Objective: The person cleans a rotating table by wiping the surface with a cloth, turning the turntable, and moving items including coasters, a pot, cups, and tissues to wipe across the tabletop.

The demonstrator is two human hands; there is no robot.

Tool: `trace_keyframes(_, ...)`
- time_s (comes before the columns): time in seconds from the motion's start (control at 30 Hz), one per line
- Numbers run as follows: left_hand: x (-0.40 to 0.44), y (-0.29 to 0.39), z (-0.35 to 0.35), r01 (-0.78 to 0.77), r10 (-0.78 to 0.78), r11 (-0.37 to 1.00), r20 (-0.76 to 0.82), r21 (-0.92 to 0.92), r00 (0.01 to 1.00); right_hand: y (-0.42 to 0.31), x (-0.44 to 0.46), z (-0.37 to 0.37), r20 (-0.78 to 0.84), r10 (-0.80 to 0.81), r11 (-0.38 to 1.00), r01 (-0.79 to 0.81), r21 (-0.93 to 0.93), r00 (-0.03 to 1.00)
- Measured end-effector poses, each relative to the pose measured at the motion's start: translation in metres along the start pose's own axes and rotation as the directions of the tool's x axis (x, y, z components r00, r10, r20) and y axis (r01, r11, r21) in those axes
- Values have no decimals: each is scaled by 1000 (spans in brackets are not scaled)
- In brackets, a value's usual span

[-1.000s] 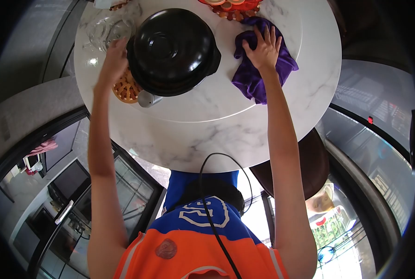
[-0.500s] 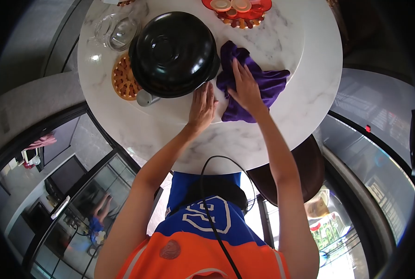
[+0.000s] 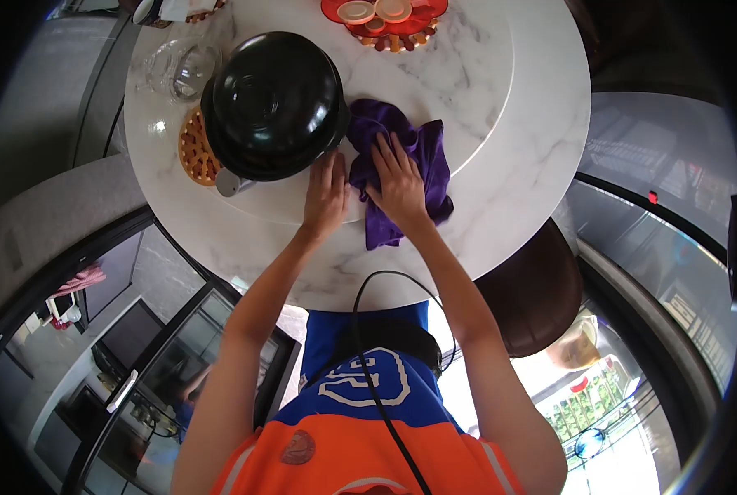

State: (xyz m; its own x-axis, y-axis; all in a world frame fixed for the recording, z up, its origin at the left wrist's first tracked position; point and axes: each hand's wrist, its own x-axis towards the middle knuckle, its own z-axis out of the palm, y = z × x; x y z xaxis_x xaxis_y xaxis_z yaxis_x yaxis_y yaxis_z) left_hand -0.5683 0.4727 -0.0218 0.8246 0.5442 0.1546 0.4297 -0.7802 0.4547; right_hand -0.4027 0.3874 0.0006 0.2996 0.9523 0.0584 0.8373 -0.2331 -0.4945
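A large black lidded pot [image 3: 275, 103] stands on the round marble table [image 3: 286, 268]. Against its lower right edge lies my left hand [image 3: 327, 198], with the fingers stretched out and holding nothing. My right hand [image 3: 400, 183] is spread flat on a crumpled purple cloth [image 3: 438, 169], just right of the pot. The cloth's upper left part reaches the pot's side. Beside the pot at the lower left are a patterned orange-brown trivet [image 3: 195, 153] and a small grey cylindrical item [image 3: 230, 183].
Clear glassware [image 3: 188, 73] sits left of the pot. A red tray [image 3: 422, 10] with pale round items is at the far edge, over another patterned trivet [image 3: 401, 41]. A brown chair [image 3: 541, 289] stands at the lower right. A black cable [image 3: 368, 355] hangs before my torso.
From the glassware side, my left hand has moved to the pot's near right edge. My right hand and the cloth have shifted left and nearer to me, towards the pot.
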Motion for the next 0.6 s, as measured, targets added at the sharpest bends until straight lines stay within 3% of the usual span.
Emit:
trace_keyframes(0.03,-2,-6,-4,-2,2,1000,3,-1,1000,1,7,-1,70,6,998,-1,-65,998)
trace_keyframes(0.1,-8,-25,-9,-33,33,999,-5,-1,999,11,42,4,53,49,991,-42,-128,997)
trace_keyframes(0.17,-16,-45,-15,-76,76,995,-1,67,997,37,94,14,-194,139,962,-179,-206,971)
trace_keyframes(0.23,-14,-56,-24,-71,71,997,-1,31,997,77,147,17,-399,90,947,-203,-250,912)
trace_keyframes(0.33,-20,-55,-17,-52,52,999,-4,-2,999,71,147,30,-481,172,935,-296,-195,859)
trace_keyframes(0.43,-13,-54,-19,-76,75,997,-36,-14,997,23,103,42,-449,197,939,-300,-170,872)
trace_keyframes(0.53,-12,-73,-17,-86,86,996,-5,-20,996,-54,25,65,-248,205,968,-233,-90,947)
trace_keyframes(0.6,-9,-80,-18,-112,112,994,29,0,993,-59,6,71,-114,163,977,-176,-116,980)
